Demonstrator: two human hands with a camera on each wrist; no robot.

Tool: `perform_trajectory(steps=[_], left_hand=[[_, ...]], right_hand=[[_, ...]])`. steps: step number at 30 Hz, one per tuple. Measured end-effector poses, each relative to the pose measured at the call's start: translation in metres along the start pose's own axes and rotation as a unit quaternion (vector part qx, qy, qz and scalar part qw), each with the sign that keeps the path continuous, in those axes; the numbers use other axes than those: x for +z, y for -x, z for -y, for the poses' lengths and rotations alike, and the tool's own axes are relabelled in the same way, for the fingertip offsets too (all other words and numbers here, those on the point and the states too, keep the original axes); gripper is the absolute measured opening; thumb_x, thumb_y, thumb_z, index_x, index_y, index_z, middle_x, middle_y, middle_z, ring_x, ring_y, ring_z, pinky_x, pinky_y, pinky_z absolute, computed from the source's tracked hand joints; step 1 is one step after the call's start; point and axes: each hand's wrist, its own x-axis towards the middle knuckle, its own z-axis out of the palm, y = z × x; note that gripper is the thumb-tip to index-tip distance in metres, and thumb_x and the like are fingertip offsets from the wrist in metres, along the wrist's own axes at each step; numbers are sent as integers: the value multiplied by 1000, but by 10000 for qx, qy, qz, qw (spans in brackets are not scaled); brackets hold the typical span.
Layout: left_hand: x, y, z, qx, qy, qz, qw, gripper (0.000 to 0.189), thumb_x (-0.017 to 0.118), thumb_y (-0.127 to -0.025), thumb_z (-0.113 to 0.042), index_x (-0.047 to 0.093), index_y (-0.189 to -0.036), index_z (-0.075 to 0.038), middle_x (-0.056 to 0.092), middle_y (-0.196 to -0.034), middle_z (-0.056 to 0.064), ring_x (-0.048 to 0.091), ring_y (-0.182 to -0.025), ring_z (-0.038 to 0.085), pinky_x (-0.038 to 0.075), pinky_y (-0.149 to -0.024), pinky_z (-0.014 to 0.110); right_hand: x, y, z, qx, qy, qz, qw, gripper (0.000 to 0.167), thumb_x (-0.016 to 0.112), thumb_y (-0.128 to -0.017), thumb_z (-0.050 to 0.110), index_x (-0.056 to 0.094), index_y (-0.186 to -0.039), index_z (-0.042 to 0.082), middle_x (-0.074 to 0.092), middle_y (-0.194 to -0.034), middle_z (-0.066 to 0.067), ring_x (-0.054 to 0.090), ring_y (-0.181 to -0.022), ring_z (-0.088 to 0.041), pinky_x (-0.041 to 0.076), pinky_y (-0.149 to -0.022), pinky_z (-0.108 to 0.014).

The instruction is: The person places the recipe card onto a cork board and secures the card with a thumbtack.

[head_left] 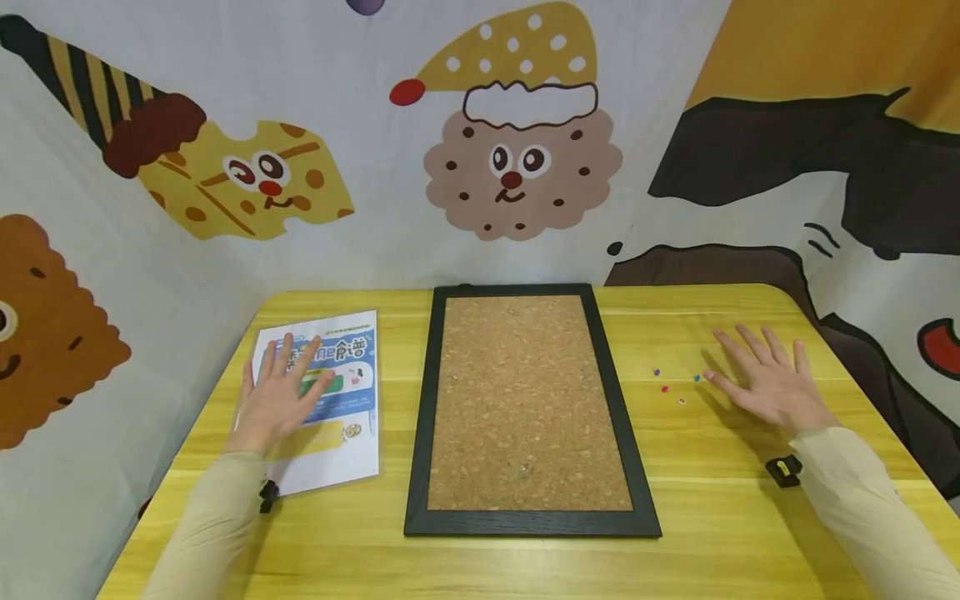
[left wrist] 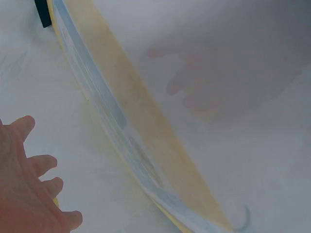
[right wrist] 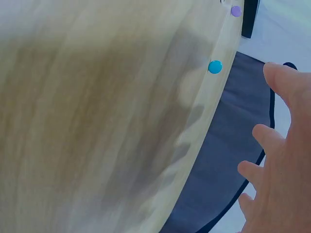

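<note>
On the left of the table (head_left: 525, 571), in the head view, I have the left hand (head_left: 273, 404) over a printed sheet (head_left: 341, 408), fingers spread. The framed cork board (head_left: 528, 408) lies flat in the middle. Four small pins (head_left: 664, 389) lie to its right; the right hand (head_left: 772, 387) is farther right – fingers spread, thumb near the blue pin (head_left: 697, 377). On the left wrist, I see separated fingers and a hand's shadow (left wrist: 204, 82) across the sheet. On the right wrist – fingers apart again, well clear of the blue pin and the purple pin (right wrist: 236, 11).
</note>
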Motion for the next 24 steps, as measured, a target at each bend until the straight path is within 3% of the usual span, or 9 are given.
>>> perform_trajectory(steps=[4, 11, 18, 24], left_hand=[[-2, 4, 3, -28, 85, 28, 10000, 71, 32, -99, -58, 9, -157, -22, -5, -158, 21, -7, -141, 47, -11, -104, 67], [-6, 17, 15, -9, 106, -1, 9999, 71, 33, -100, -56, 15, -156, -16, 5, -155, 30, -3, -140, 50, -8, -102, 70], [-8, 30, 33, -102, 162, 111, 9998, 72, 34, -100, -54, 12, -157, -16, 8, -153, 33, 4, -137, 56, -6, -99, 74], [-12, 38, 47, -288, 144, 360, 9988, 73, 33, -100, -55, 9, -157, -15, 9, -153, 34, 6, -136, 56, -7, -99, 74]], right_hand=[[0, 0, 2, -116, -50, 43, 9999, 79, 48, -96, 54, 13, -157, 17, 14, -155, -27, -4, -140, -49, -12, -103, -67], [1, -1, 9, -531, -385, 125, 9978, 72, 53, -98, 43, 22, -155, 12, 26, -147, -32, 28, -125, -59, 24, -93, -73], [5, -3, 11, -886, -429, 5, 9951, 56, 63, -94, 33, 47, -138, 3, 46, -131, -26, 44, -114, -49, 36, -88, -66], [10, -2, 9, -1186, -909, -130, 9887, 37, 70, -90, 17, 58, -121, 2, 53, -119, -20, 51, -107, -43, 42, -84, -60]])
